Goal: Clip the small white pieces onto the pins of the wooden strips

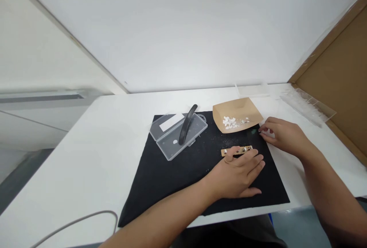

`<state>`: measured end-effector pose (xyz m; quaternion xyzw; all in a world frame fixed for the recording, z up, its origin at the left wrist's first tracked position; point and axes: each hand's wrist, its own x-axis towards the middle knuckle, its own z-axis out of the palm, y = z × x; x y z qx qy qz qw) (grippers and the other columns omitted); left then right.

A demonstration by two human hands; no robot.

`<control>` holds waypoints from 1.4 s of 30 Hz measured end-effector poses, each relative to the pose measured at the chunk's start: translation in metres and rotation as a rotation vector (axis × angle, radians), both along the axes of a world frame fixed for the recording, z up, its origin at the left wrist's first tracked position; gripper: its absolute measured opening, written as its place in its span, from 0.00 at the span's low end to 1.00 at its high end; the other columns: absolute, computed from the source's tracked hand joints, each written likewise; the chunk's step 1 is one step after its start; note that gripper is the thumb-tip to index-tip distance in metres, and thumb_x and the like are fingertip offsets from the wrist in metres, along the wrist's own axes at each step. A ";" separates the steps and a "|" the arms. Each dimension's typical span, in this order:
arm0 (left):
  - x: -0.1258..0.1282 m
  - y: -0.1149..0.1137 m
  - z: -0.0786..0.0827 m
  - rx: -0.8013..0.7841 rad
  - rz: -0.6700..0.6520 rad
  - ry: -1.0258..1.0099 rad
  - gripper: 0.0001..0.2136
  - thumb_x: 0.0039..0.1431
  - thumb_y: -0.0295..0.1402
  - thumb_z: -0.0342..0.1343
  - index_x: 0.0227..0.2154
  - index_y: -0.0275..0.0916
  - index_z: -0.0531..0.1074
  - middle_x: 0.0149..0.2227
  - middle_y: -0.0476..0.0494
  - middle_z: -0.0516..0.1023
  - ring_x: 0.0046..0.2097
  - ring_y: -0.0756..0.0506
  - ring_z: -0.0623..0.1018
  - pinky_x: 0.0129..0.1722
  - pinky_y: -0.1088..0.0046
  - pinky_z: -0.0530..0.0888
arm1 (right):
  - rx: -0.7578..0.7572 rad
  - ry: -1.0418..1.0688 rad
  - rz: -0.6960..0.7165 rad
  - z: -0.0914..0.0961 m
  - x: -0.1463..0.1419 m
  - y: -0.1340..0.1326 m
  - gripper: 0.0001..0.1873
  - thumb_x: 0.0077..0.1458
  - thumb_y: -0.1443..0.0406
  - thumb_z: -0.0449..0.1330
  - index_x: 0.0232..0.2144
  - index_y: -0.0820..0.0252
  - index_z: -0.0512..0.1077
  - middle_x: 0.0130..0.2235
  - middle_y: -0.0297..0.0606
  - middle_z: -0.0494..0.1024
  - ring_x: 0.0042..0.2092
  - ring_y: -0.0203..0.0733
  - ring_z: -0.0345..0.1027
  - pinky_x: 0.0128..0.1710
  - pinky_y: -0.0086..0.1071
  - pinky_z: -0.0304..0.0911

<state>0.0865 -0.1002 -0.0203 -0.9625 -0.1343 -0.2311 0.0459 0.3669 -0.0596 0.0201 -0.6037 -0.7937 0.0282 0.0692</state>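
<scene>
Centrally, one studded strip [241, 151] on black mat [169, 179]; left hand [237, 174] over it, fingers spread, unclenched. Right hand [282, 135] beside tray [236, 108], fingertips drawn together, contents indiscernible.

The mat [160, 179] is black, the tray [233, 108] brown, its bits [229, 123] white, the strip [241, 151] tan.

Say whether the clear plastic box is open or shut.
The box is open: its two halves lie spread out side by side.

The left hand [239, 173] spreads over a studded strip [241, 150] before the brown tray [237, 107], the right hand [282, 137] beside the tray's right corner, an open case [169, 144] left of it.
</scene>
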 end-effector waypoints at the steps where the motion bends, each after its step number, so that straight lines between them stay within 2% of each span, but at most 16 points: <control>1: 0.001 -0.001 -0.001 -0.018 0.002 0.016 0.28 0.74 0.53 0.49 0.63 0.39 0.74 0.68 0.38 0.73 0.71 0.33 0.64 0.65 0.51 0.61 | -0.006 0.003 0.003 -0.001 0.000 0.001 0.07 0.62 0.61 0.62 0.40 0.50 0.80 0.43 0.34 0.82 0.42 0.43 0.76 0.32 0.33 0.59; 4: 0.002 -0.002 -0.003 -0.065 -0.009 0.043 0.32 0.72 0.58 0.48 0.63 0.37 0.74 0.67 0.36 0.74 0.71 0.32 0.64 0.68 0.48 0.57 | -0.018 0.022 -0.008 -0.002 -0.001 0.002 0.07 0.62 0.62 0.61 0.40 0.50 0.80 0.42 0.34 0.82 0.40 0.42 0.76 0.32 0.33 0.60; 7: 0.003 -0.002 -0.002 -0.099 -0.025 0.056 0.33 0.69 0.59 0.51 0.62 0.37 0.75 0.67 0.35 0.74 0.71 0.31 0.64 0.68 0.46 0.57 | -0.019 0.030 -0.025 -0.003 -0.004 0.003 0.07 0.63 0.63 0.60 0.38 0.51 0.80 0.41 0.35 0.82 0.39 0.42 0.76 0.31 0.32 0.59; 10: 0.003 -0.002 -0.001 -0.115 -0.027 0.062 0.32 0.68 0.59 0.53 0.62 0.37 0.75 0.67 0.35 0.73 0.70 0.30 0.65 0.67 0.45 0.60 | -0.011 0.012 -0.028 -0.002 -0.006 0.003 0.08 0.63 0.63 0.60 0.38 0.50 0.80 0.41 0.35 0.82 0.40 0.43 0.76 0.31 0.33 0.59; 16: 0.003 -0.003 0.001 -0.111 -0.029 0.101 0.31 0.72 0.57 0.48 0.62 0.37 0.74 0.70 0.36 0.71 0.69 0.33 0.65 0.67 0.46 0.60 | -0.002 -0.042 -0.032 -0.002 -0.009 0.005 0.08 0.64 0.64 0.60 0.37 0.51 0.80 0.42 0.35 0.82 0.44 0.45 0.75 0.31 0.34 0.58; 22: 0.003 -0.003 0.001 -0.123 -0.037 0.078 0.31 0.69 0.57 0.53 0.61 0.37 0.76 0.68 0.35 0.73 0.66 0.30 0.68 0.65 0.44 0.62 | 0.063 -0.074 -0.021 -0.004 -0.010 0.004 0.08 0.66 0.62 0.59 0.37 0.52 0.79 0.42 0.39 0.82 0.46 0.49 0.73 0.30 0.35 0.57; 31: 0.004 -0.002 0.002 -0.150 -0.046 0.062 0.30 0.68 0.57 0.55 0.60 0.38 0.76 0.67 0.35 0.73 0.64 0.30 0.70 0.64 0.45 0.62 | 0.138 -0.189 0.044 -0.006 -0.016 0.001 0.10 0.68 0.65 0.56 0.35 0.56 0.76 0.38 0.42 0.80 0.44 0.50 0.70 0.27 0.36 0.50; 42: 0.001 -0.002 0.005 -0.175 -0.044 0.130 0.33 0.71 0.59 0.48 0.61 0.36 0.74 0.70 0.35 0.69 0.63 0.32 0.70 0.66 0.44 0.60 | 0.133 -0.216 0.049 -0.007 -0.016 0.002 0.10 0.67 0.67 0.55 0.33 0.57 0.72 0.37 0.43 0.79 0.45 0.51 0.70 0.27 0.36 0.47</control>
